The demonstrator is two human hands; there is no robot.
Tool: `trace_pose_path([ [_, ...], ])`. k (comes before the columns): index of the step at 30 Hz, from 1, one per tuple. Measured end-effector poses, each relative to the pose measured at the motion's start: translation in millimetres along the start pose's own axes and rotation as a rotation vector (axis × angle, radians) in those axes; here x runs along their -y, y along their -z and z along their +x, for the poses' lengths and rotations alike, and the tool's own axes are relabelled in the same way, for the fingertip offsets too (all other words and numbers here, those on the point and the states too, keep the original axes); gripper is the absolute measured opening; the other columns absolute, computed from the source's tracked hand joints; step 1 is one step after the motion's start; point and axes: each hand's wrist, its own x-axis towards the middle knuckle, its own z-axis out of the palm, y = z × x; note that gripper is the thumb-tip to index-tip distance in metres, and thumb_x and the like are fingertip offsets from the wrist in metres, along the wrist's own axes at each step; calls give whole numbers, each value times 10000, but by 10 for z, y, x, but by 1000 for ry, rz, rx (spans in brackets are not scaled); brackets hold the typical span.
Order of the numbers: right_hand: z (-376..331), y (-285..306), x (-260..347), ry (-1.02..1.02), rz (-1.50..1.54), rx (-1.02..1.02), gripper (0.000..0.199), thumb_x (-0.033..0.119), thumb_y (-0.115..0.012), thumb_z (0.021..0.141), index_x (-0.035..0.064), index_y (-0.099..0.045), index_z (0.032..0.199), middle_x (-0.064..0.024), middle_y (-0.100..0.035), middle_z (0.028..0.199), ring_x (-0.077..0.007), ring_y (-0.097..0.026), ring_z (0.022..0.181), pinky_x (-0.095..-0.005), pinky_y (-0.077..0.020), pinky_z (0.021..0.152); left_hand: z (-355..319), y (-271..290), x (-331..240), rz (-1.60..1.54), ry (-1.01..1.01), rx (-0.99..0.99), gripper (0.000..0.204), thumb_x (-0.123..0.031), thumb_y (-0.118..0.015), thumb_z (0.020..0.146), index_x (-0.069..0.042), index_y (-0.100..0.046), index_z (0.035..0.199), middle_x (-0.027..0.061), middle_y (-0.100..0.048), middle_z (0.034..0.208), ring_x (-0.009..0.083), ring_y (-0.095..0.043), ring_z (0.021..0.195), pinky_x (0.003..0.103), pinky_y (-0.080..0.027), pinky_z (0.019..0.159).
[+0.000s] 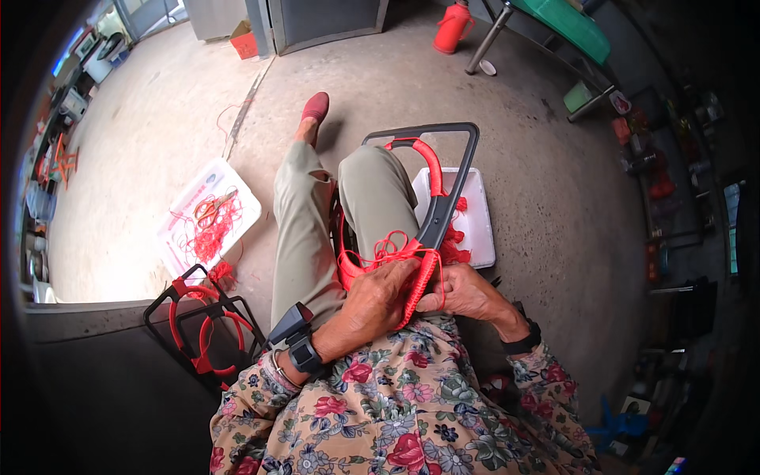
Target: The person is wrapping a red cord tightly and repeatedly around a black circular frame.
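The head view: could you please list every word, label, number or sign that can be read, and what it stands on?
None can be read clearly enough to quote.
White tray at left: small red and blue marks on its inner wall, too small to read.
Red flask: no lettering that I can make out.
Shelves at right: too dark and blurred to tell.

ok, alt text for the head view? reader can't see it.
A seated person grips a black frame at its red-corded side with the left hand, right hand close against it. On the floor, a white tray of red cord and scissors lies left, near similar black-and-red frames; another white tray sits right.
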Motion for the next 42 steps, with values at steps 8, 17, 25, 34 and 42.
trace_pose_path([
  [8, -28, 2, -101, -55, 59, 14, 330, 261, -771, 792, 38, -649, 1003, 25, -588, 681, -34, -523, 597, -210, -387, 480, -51, 87, -25, -798, 300, 199, 442, 90, -500, 843, -11, -472, 1271, 30, -559, 1185, 105, -532, 1097, 248, -420, 956],
  [17, -203, -8, -30, 304, -695, -402, 159, 175, -648, 831, 50, -652, 930, -188, -586, 683, -304, -575, 567, -354, -452, 546, -20, 123, -270, 77, -59, -91, 283, -46, -571, 849, 19, -590, 1124, 140, -592, 921, 328, -571, 782, 388, -470, 761],
  [25, -590, 369, 162, 205, 163, -609, 192, 102, -637, 889, 22, -633, 1063, 42, -601, 678, 17, -375, 438, -173, -290, 394, 119, -76, -283, -647, 498, 64, 191, -119, -563, 943, 20, -620, 1062, 91, -634, 803, 144, -579, 621, 260, -435, 573],
  [34, -744, 446, 221, 227, 421, -95, 413, 121, -599, 899, -16, -473, 1268, -47, -586, 724, -84, -517, 531, -200, -376, 394, 154, -158, -187, -1477, 802, 94, 181, -94, -575, 930, -6, -573, 1088, 93, -663, 799, 167, -638, 578, 241, -504, 444],
  [42, -510, 715, -100, 164, 728, -190, 410, 390, -567, 930, 63, -507, 1169, -65, -613, 856, -127, -564, 625, -205, -386, 419, 34, -188, -265, -1420, 849, 74, 239, -95, -593, 921, -8, -580, 1143, 94, -665, 803, 156, -600, 515, 212, -400, 381],
])
